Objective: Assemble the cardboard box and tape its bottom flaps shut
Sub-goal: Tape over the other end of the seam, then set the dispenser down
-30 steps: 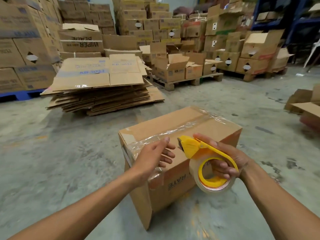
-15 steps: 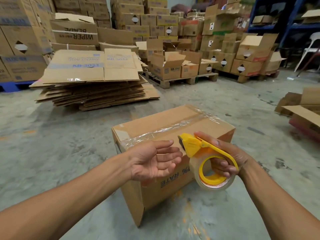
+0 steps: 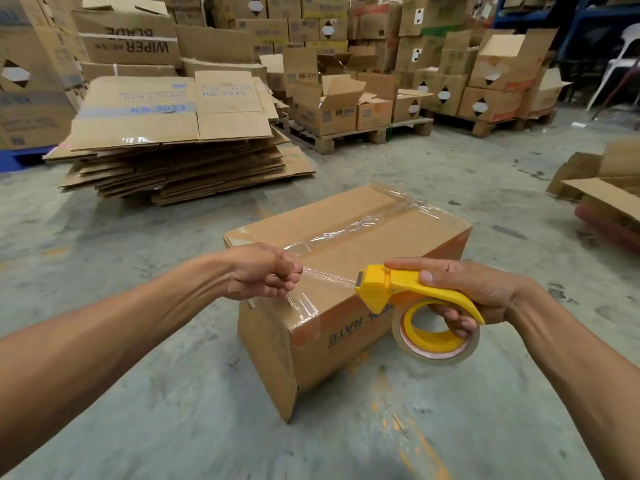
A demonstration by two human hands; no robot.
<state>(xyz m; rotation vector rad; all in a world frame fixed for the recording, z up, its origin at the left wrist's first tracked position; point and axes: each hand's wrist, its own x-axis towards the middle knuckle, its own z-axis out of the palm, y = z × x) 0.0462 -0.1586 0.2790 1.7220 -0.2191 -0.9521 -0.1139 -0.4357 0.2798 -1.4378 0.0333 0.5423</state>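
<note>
A brown cardboard box [image 3: 349, 306] stands on the concrete floor with its flaps folded shut on top and a strip of clear tape [image 3: 360, 226] along the seam. My right hand [image 3: 464, 289] grips a yellow tape dispenser [image 3: 415, 299] holding a roll of clear tape, just above the box's near right side. My left hand [image 3: 263, 271] pinches the free end of the tape [image 3: 325, 282], which stretches taut from the dispenser's blade across the box's near corner.
A tall pile of flattened cartons [image 3: 173, 133] lies at the back left. Pallets [image 3: 360, 133] loaded with open boxes stand behind. More cardboard [image 3: 602, 188] lies on the floor at the right. A white chair [image 3: 623, 64] stands far right.
My left hand, open beside the box before, now pinches the tape end and has drawn a length out of the dispenser. The right hand stays on the dispenser.
</note>
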